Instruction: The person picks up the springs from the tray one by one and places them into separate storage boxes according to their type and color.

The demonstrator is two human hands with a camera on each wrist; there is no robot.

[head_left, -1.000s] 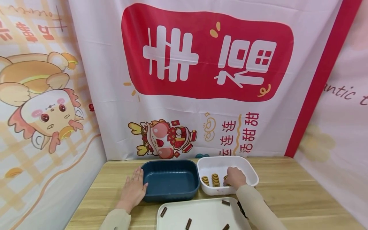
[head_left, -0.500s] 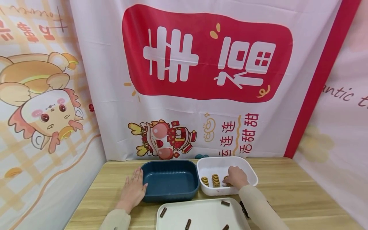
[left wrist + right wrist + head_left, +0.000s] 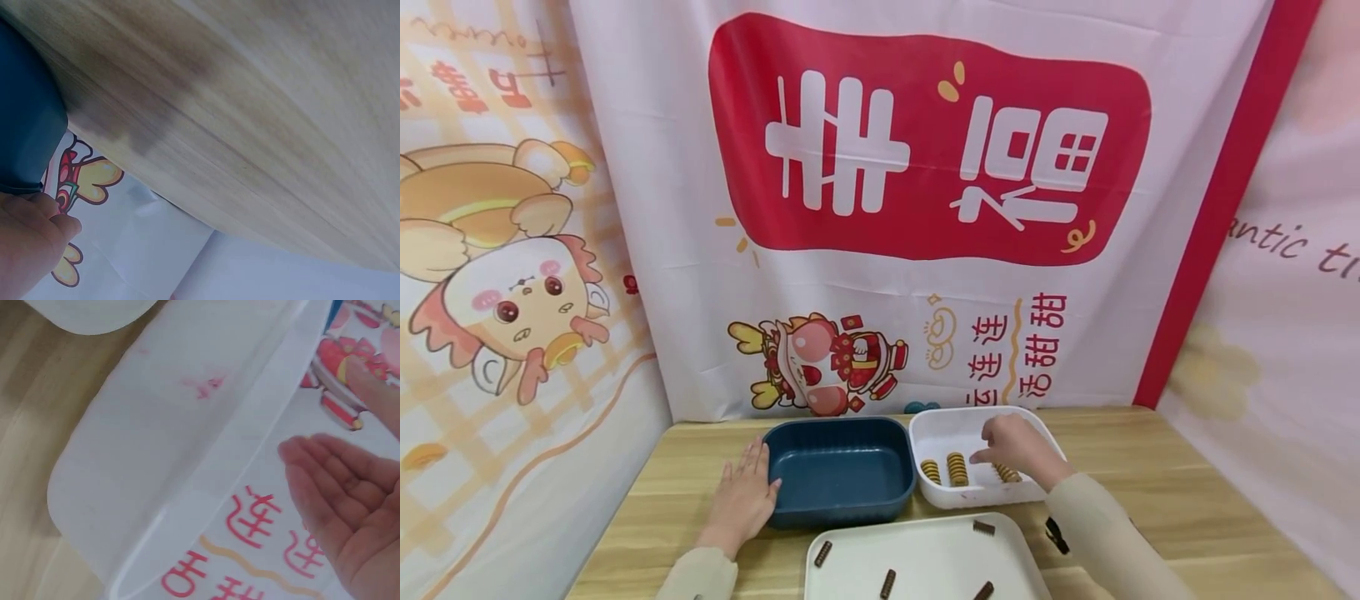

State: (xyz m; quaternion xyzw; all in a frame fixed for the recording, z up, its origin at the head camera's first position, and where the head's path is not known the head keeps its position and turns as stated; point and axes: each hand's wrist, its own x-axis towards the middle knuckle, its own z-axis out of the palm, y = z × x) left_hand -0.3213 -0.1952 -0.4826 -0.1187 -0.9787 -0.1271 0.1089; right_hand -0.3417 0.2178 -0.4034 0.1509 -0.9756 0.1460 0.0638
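In the head view, my left hand rests with straight fingers against the left side of a dark blue bin. The left wrist view shows that hand touching the blue wall. My right hand hovers over a white bin, fingers and thumb apart. Nothing lies in its palm in the right wrist view. Inside the white bin are three rows of yellow-brown round cookies: a left row, a middle row and a right row, partly hidden behind the hand.
A cream tray lies in front of the bins. Several dark brown ridged pieces are spread over it, one a short piece at its left edge. Behind the wooden table hangs a printed cloth.
My right hand has let go of the right row of cookies and lifted slightly off it, so more of that row shows. My left hand stays on the blue bin.
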